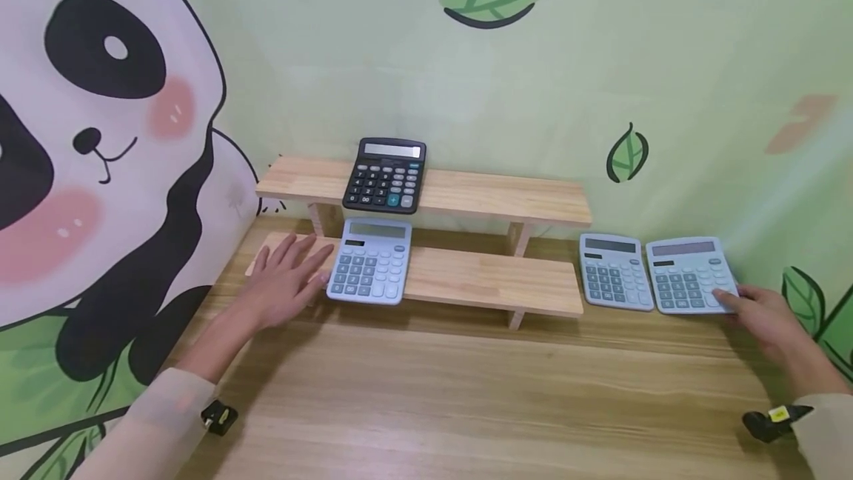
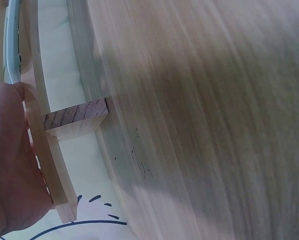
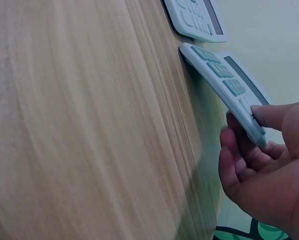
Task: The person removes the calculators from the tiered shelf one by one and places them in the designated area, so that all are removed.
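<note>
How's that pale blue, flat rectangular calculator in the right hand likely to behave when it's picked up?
That pale blue calculator will probably be stiff: its edge looks straight though the right hand pinches only one side. It's likely light, given its slim body, and its flat shape seems unlikely to roll.

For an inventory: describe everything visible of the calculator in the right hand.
The pale blue, plastic-looking calculator has a grey display, a small dark strip below it, and darker keys beside paler ones. The right hand pinches its lower right corner, thumb on top, fingers underneath. It tilts beside a similar calculator, its right side raised off the table; whether the opposite edge touches is unclear.
</note>
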Tool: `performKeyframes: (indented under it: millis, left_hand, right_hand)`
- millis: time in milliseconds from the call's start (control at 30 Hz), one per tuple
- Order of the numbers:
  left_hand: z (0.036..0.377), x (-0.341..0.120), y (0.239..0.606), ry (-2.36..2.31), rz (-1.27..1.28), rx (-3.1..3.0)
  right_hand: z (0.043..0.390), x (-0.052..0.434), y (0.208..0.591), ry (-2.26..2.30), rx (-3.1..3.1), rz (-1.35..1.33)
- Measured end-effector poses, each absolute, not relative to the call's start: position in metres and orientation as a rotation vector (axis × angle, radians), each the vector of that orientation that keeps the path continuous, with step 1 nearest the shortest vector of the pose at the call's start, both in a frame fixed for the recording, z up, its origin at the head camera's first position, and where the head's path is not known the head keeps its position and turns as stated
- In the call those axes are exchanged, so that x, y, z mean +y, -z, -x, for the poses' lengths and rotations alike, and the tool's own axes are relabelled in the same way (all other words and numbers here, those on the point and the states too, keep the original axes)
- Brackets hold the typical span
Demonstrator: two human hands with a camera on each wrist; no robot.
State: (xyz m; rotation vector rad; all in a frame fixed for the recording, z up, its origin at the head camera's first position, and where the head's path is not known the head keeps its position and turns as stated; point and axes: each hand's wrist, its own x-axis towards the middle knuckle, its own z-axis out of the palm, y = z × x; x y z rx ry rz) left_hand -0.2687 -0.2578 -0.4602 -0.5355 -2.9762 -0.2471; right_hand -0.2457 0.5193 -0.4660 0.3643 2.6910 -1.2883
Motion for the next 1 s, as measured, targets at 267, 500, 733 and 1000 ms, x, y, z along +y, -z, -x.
performKeyframes:
  millis: [267,500,733,1000]
  left_hand:
    - [0.269,-0.258,0.461,0.255,0.53,-2.977]
    - [0.267,-0.258,0.46,0.253,0.524,-2.983]
    - [0.268,-0.258,0.461,0.241,0.518,-2.982]
    - [0.269,-0.259,0.463,0.245,0.516,-2.979]
  right_hand:
    - [0.243,0.525,0.468,1.169,2.726,-0.55]
    - [0.244,0.527,0.484,1.211,2.753,-0.604]
    - [0.244,0.522,0.486,1.218,2.765,-0.619]
    - [0.245,0.523,0.484,1.178,2.753,-0.67]
